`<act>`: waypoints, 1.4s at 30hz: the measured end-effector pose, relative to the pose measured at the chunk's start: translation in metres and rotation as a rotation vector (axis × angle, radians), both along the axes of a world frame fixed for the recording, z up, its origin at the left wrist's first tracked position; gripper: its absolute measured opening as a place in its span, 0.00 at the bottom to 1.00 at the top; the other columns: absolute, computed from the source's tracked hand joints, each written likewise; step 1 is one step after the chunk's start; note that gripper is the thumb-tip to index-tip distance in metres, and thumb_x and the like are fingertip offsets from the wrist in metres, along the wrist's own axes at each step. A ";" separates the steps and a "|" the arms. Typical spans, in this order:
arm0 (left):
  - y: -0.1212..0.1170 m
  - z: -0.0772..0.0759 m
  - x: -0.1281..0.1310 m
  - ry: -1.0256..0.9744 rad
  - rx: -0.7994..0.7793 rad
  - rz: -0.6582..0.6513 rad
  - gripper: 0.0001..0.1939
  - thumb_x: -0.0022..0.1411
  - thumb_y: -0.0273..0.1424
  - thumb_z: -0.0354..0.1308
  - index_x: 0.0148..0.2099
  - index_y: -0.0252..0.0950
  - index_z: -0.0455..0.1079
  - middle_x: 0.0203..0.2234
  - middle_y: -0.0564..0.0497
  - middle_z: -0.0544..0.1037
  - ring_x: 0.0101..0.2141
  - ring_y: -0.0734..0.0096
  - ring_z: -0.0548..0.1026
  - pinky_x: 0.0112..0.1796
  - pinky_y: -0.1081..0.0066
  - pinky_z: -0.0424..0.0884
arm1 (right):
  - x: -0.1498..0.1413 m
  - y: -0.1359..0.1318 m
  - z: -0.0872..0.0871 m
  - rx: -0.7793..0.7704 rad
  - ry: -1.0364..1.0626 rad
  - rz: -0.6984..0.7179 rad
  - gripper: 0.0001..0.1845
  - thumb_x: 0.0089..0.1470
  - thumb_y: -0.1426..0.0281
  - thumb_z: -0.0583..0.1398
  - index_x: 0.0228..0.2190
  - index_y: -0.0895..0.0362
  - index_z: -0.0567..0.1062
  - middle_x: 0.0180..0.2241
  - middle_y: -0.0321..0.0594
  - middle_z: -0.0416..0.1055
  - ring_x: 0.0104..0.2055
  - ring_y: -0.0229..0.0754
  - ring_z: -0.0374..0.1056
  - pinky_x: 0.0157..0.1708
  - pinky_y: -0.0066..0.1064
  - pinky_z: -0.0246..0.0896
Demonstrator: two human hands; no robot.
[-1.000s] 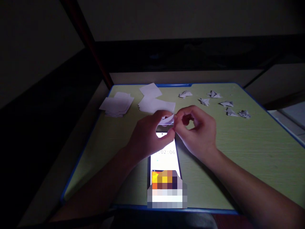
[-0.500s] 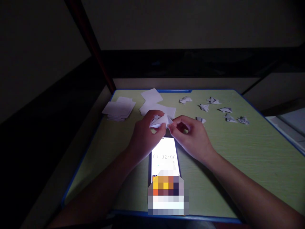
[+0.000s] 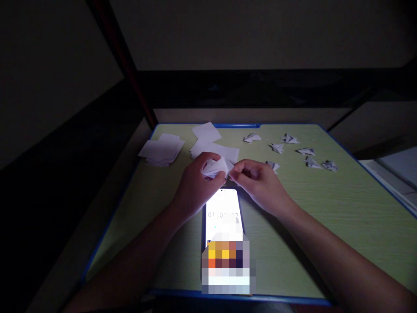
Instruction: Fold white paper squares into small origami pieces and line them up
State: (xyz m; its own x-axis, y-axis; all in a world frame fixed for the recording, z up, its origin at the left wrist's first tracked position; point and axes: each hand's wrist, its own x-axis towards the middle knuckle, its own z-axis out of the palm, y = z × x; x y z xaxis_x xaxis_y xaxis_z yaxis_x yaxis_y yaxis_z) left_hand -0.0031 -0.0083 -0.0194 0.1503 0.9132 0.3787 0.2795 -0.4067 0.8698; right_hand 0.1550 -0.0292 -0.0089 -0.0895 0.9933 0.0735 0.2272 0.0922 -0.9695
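A piece of folded white paper [image 3: 219,167] is held above the top end of a lit phone. My left hand [image 3: 197,184] grips it between thumb and fingers. At the paper's right corner, my right hand [image 3: 260,182] pinches with thumb and forefinger. The phone [image 3: 222,206] lies on the green table [image 3: 325,226], its screen showing a running timer, its lower part blurred out. Just behind my right hand, one small folded paper piece [image 3: 272,166] is partly hidden.
Paper sheets [image 3: 161,149] lie stacked at the far left, with another loose pile [image 3: 206,131] beside them. Several folded paper pieces [image 3: 305,151] are scattered at the far right. A blue edge [image 3: 114,213] rims the table. White flat items [image 3: 395,169] lie beyond its right side.
The fingers of my right hand have curled in more at the paper's right corner. The folded paper has tilted slightly in my left hand. The view has shifted a little.
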 end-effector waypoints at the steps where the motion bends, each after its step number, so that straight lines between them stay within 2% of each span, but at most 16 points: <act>1: 0.000 0.001 0.000 -0.004 -0.008 -0.001 0.14 0.48 0.20 0.60 0.39 0.35 0.68 0.27 0.53 0.76 0.25 0.74 0.76 0.22 0.79 0.72 | 0.000 0.000 0.001 -0.008 0.005 0.005 0.04 0.46 0.72 0.60 0.23 0.59 0.72 0.22 0.35 0.69 0.23 0.35 0.61 0.23 0.28 0.54; 5: 0.001 0.004 0.001 -0.075 -0.099 -0.041 0.14 0.47 0.18 0.58 0.37 0.35 0.67 0.25 0.54 0.75 0.23 0.75 0.76 0.20 0.80 0.73 | -0.001 -0.001 0.003 -0.008 0.027 0.039 0.01 0.44 0.75 0.60 0.24 0.60 0.72 0.23 0.36 0.69 0.25 0.36 0.63 0.25 0.29 0.57; 9: 0.004 0.007 -0.002 -0.190 -0.238 -0.096 0.14 0.46 0.19 0.58 0.38 0.34 0.65 0.27 0.52 0.76 0.22 0.73 0.77 0.21 0.76 0.75 | -0.002 -0.002 0.004 0.018 0.034 0.057 0.02 0.44 0.75 0.60 0.26 0.60 0.72 0.24 0.36 0.70 0.25 0.36 0.63 0.25 0.29 0.56; 14: 0.005 0.007 -0.007 -0.331 -0.453 -0.244 0.14 0.50 0.23 0.59 0.41 0.35 0.64 0.23 0.52 0.77 0.21 0.71 0.77 0.24 0.72 0.75 | 0.000 -0.002 0.009 0.017 0.152 0.060 0.02 0.44 0.74 0.62 0.26 0.60 0.73 0.23 0.35 0.69 0.25 0.35 0.63 0.25 0.28 0.57; 17: 0.003 0.010 -0.008 -0.363 -0.574 -0.353 0.15 0.50 0.24 0.58 0.42 0.36 0.65 0.20 0.54 0.76 0.21 0.72 0.77 0.24 0.72 0.73 | 0.003 0.000 0.011 -0.029 0.258 0.081 0.04 0.45 0.72 0.63 0.24 0.59 0.73 0.20 0.33 0.67 0.22 0.33 0.60 0.24 0.28 0.55; 24: 0.000 0.022 -0.008 -0.493 -0.766 -0.472 0.15 0.48 0.23 0.61 0.41 0.34 0.66 0.23 0.54 0.76 0.24 0.76 0.74 0.27 0.74 0.70 | 0.004 0.001 0.008 -0.228 0.490 0.283 0.06 0.47 0.68 0.64 0.25 0.58 0.75 0.20 0.33 0.67 0.23 0.33 0.57 0.26 0.29 0.52; 27: -0.001 0.024 -0.010 -0.520 -0.783 -0.516 0.14 0.49 0.24 0.62 0.40 0.34 0.66 0.24 0.54 0.75 0.25 0.77 0.73 0.28 0.74 0.69 | 0.005 0.002 0.006 -0.275 0.547 0.328 0.06 0.49 0.68 0.64 0.25 0.57 0.76 0.20 0.33 0.67 0.23 0.34 0.57 0.27 0.30 0.51; 31: -0.001 0.025 -0.011 -0.501 -0.776 -0.480 0.16 0.48 0.24 0.62 0.41 0.35 0.66 0.23 0.55 0.76 0.24 0.77 0.74 0.29 0.74 0.70 | 0.006 0.002 0.006 -0.283 0.546 0.346 0.06 0.49 0.68 0.64 0.25 0.57 0.77 0.20 0.33 0.67 0.24 0.34 0.57 0.27 0.30 0.49; 38: -0.001 0.024 -0.010 -0.374 -0.718 -0.415 0.18 0.47 0.25 0.62 0.42 0.35 0.66 0.22 0.55 0.77 0.23 0.73 0.77 0.28 0.72 0.71 | 0.004 0.001 0.006 -0.293 0.497 0.306 0.07 0.48 0.67 0.65 0.22 0.57 0.75 0.18 0.32 0.66 0.23 0.33 0.58 0.26 0.30 0.46; 42: -0.001 0.023 -0.009 -0.326 -0.637 -0.410 0.17 0.47 0.26 0.63 0.42 0.34 0.66 0.20 0.55 0.77 0.23 0.72 0.77 0.26 0.74 0.71 | 0.004 0.002 0.005 -0.269 0.420 0.275 0.08 0.47 0.66 0.66 0.24 0.57 0.74 0.20 0.32 0.67 0.23 0.32 0.56 0.25 0.30 0.47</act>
